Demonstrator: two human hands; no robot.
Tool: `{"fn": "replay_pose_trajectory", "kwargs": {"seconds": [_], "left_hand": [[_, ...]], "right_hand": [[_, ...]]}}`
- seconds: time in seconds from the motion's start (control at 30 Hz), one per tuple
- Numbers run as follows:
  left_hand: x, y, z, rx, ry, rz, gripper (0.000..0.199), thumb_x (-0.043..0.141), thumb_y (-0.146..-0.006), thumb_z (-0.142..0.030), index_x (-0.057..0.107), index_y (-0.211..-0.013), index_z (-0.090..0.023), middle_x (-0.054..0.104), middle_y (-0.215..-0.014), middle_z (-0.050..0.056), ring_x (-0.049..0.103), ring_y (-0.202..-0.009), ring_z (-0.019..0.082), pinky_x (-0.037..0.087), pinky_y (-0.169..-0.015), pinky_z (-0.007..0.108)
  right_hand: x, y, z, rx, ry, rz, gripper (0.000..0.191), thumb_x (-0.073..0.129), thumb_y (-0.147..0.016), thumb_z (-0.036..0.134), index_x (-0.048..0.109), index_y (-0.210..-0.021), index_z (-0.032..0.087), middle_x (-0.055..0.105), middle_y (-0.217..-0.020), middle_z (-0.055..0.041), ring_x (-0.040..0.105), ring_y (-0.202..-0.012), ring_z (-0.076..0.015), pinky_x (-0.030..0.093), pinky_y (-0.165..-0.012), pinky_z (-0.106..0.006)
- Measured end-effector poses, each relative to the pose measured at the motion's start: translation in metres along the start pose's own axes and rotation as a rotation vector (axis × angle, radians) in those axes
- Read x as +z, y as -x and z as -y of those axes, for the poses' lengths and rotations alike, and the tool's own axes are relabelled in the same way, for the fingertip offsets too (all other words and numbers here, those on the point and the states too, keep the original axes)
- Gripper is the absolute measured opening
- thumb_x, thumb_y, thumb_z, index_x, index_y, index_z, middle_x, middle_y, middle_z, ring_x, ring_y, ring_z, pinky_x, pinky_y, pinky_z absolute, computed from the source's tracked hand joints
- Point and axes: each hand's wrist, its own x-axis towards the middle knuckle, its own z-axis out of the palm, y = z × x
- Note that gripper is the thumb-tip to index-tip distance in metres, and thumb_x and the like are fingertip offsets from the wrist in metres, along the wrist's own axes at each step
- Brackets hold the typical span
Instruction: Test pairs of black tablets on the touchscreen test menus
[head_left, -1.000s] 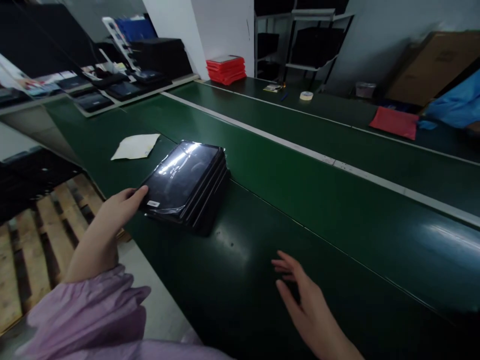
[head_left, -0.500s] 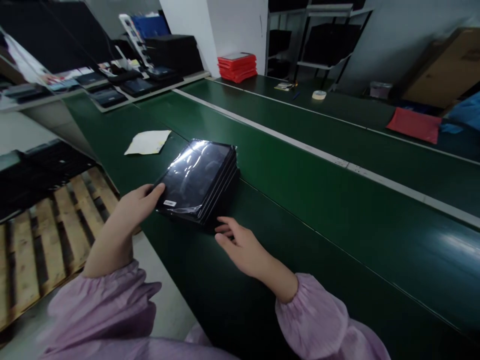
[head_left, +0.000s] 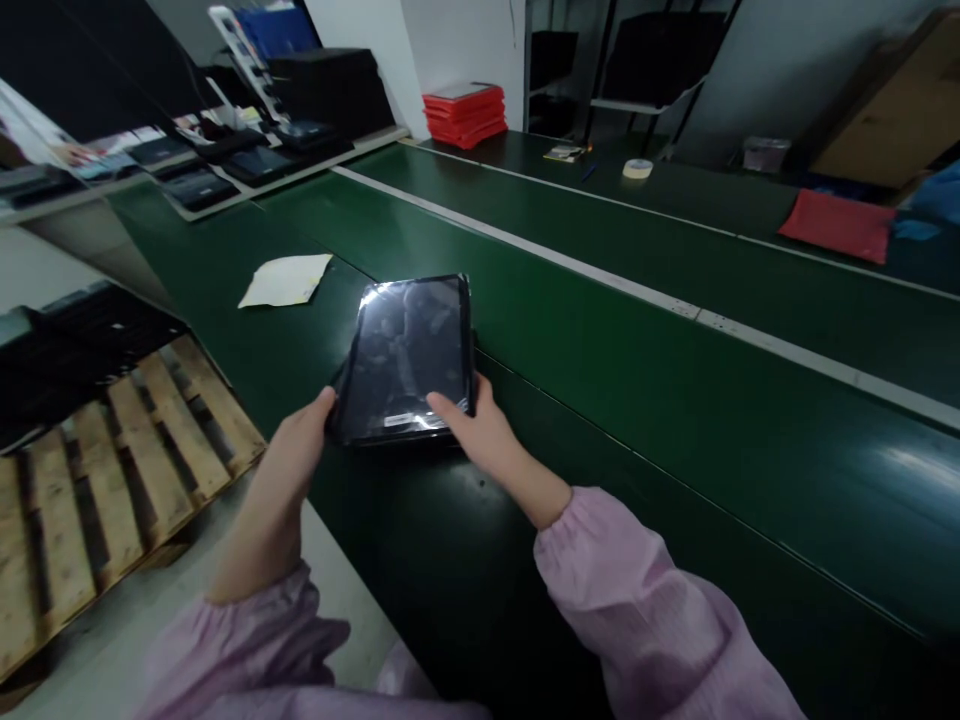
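A dark tablet (head_left: 412, 345) with a glossy screen, clear wrap and a white label along its near edge lies on top of a small stack of tablets (head_left: 339, 395). My right hand (head_left: 484, 425) grips the top tablet at its near right corner, thumb on the screen and fingers around the side. At the left edge, my left hand (head_left: 300, 440) is closed on the stack of tablets, with its thumb against the side and its other fingers mostly hidden. The stack rests on the green work surface (head_left: 420, 560).
A white paper sheet (head_left: 285, 280) lies behind the stack. Across the bench are red packets (head_left: 465, 118), a tape roll (head_left: 637, 169) and a red pouch (head_left: 838, 225). More devices (head_left: 195, 185) lie at the back left. A wooden pallet (head_left: 135, 470) stands on the floor at left.
My right hand has moved up from beside the stack and taken hold of the top tablet. That tablet has turned against those below. My left hand stays at the left edge.
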Motion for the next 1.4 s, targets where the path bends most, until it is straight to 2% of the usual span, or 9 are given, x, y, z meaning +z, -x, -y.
{"fn": "replay_pose_trajectory", "kwargs": {"seconds": [0.17, 0.37, 0.5, 0.63, 0.83, 0.97, 1.17, 1.27, 1.4], "left_hand": [[0.021, 0.034, 0.021, -0.06, 0.162, 0.23, 0.048, 0.08, -0.061, -0.065, 0.067, -0.076, -0.021, 0.077, -0.076, 0.007, 0.078, -0.098, 0.033, 0.065, -0.087, 0.042], [0.044, 0.082, 0.022, -0.232, 0.247, 0.533, 0.038, 0.092, -0.052, -0.043, 0.073, -0.077, -0.022, 0.069, -0.058, 0.001, 0.074, -0.062, 0.026, 0.058, -0.054, 0.032], [0.066, 0.113, 0.026, -0.214, 0.277, 0.646, 0.049, 0.089, -0.056, -0.037, 0.079, -0.1, -0.019, 0.083, -0.087, 0.005, 0.08, -0.085, 0.029, 0.064, -0.076, 0.035], [0.086, 0.131, 0.044, -0.137, 0.209, 0.731, 0.051, 0.087, -0.055, -0.032, 0.08, -0.104, -0.022, 0.084, -0.112, 0.006, 0.076, -0.114, 0.033, 0.061, -0.099, 0.037], [0.116, 0.128, 0.059, -0.071, 0.148, 0.789, 0.061, 0.088, -0.06, -0.039, 0.079, -0.118, -0.022, 0.084, -0.115, 0.008, 0.077, -0.112, 0.035, 0.063, -0.096, 0.042], [0.121, 0.107, 0.057, -0.087, -0.085, 0.811, 0.07, 0.085, -0.063, -0.047, 0.075, -0.127, -0.022, 0.082, -0.12, 0.012, 0.076, -0.116, 0.038, 0.063, -0.098, 0.046], [0.134, 0.101, 0.022, 0.752, -0.509, 0.624, 0.055, 0.066, -0.088, -0.05, 0.069, -0.138, -0.027, 0.059, -0.157, 0.014, 0.048, -0.154, 0.038, 0.047, -0.121, 0.058], [0.179, 0.12, 0.004, 0.967, -0.634, 0.766, 0.057, 0.054, -0.098, -0.052, 0.062, -0.146, -0.023, 0.051, -0.164, 0.016, 0.045, -0.157, 0.035, 0.04, -0.127, 0.056], [0.254, 0.148, -0.004, 1.057, -0.881, 0.911, 0.069, 0.058, -0.095, -0.044, 0.052, -0.155, -0.011, 0.053, -0.162, 0.024, 0.039, -0.159, 0.042, 0.025, -0.131, 0.067]], "right_hand": [[-0.042, 0.015, -0.013, 0.008, -0.23, -0.014, 0.067, 0.082, -0.079, 0.059, 0.067, -0.135, 0.027, 0.074, -0.137, -0.0077, 0.069, -0.13, -0.0331, 0.055, -0.114, -0.05], [-0.096, 0.093, -0.059, 0.09, -0.389, -0.016, 0.068, 0.088, -0.064, 0.079, 0.076, -0.101, 0.023, 0.082, -0.096, -0.0088, 0.079, -0.1, -0.0353, 0.064, -0.092, -0.05], [-0.133, 0.148, -0.07, 0.095, -0.418, -0.075, 0.063, 0.101, -0.061, 0.056, 0.08, -0.111, 0.023, 0.083, -0.1, -0.0084, 0.08, -0.099, -0.033, 0.062, -0.094, -0.046], [-0.157, 0.186, -0.072, 0.059, -0.43, -0.367, 0.057, 0.102, -0.063, 0.056, 0.081, -0.106, 0.024, 0.083, -0.096, -0.0062, 0.08, -0.091, -0.0285, 0.063, -0.09, -0.04], [-0.187, 0.235, -0.07, 0.118, -0.4, -0.862, 0.068, 0.104, -0.047, 0.063, 0.077, -0.095, 0.023, 0.082, -0.083, -0.0051, 0.079, -0.073, -0.0306, 0.062, -0.058, -0.034], [-0.205, 0.275, -0.073, 0.222, -0.306, -1.0, 0.067, 0.097, -0.059, 0.065, 0.077, -0.107, 0.023, 0.084, -0.098, -0.0091, 0.081, -0.086, -0.0357, 0.066, -0.064, -0.039], [-0.212, 0.289, -0.102, -0.045, 0.52, -1.227, 0.078, 0.071, -0.089, 0.071, 0.062, -0.147, 0.021, 0.069, -0.142, -0.0178, 0.065, -0.134, -0.041, 0.059, -0.107, -0.057], [-0.209, 0.285, -0.115, -0.185, 0.834, -1.29, 0.075, 0.064, -0.101, 0.059, 0.045, -0.164, 0.023, 0.06, -0.152, -0.0195, 0.054, -0.146, -0.0413, 0.051, -0.115, -0.066], [-0.201, 0.284, -0.124, -0.238, 0.716, -1.232, 0.069, 0.062, -0.107, 0.049, 0.037, -0.169, 0.032, 0.062, -0.152, -0.0143, 0.064, -0.136, -0.0349, 0.057, -0.11, -0.059]]}}
